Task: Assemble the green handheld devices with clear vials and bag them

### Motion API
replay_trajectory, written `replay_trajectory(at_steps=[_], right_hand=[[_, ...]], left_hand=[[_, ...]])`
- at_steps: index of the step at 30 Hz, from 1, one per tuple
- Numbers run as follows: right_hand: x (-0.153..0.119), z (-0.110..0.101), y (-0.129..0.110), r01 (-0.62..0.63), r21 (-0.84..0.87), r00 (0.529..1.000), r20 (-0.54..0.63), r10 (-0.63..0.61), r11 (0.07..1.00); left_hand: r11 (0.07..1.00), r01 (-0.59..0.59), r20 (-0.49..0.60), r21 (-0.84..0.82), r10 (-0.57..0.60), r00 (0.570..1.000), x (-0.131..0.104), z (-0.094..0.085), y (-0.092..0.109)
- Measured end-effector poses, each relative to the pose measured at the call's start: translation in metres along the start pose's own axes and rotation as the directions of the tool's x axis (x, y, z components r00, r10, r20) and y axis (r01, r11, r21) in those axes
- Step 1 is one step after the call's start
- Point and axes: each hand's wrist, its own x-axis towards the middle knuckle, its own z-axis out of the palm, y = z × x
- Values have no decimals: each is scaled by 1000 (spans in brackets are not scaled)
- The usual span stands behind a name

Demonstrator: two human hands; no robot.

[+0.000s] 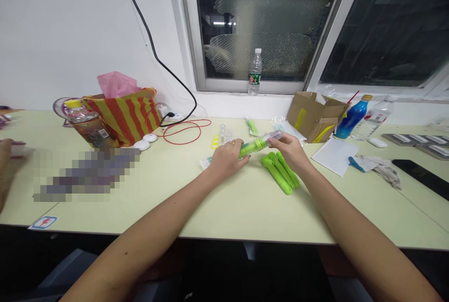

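Observation:
Held between my two hands above the table is a green tube-like item with a clear plastic cover [257,144], slanting up to the right. My left hand [226,158] is closed around its lower left end. At the clear right end, the fingers of my right hand [286,147] pinch it. Several bright green handle-shaped pieces [280,172] lie side by side just below my right hand. Behind my left hand are yellow rings [215,141] and small clear plastic parts [225,134]. A clear packet [205,163] is partly hidden by my left hand.
A cardboard box [312,115], a blue bottle [352,117] and a clear bottle [373,118] stand at the back right. At left are a striped bag [126,117] and a drink bottle [90,125]. A red cable [185,122] lies behind. Another person's hand [5,152] shows far left.

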Motion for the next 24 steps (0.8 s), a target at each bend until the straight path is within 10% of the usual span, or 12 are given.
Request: replay_trajectory(at_steps=[24], right_hand=[[-1, 0, 0, -28, 69, 1000, 12, 28, 997]], left_hand=[[1000, 12, -66, 8, -11, 998, 0, 3, -2]])
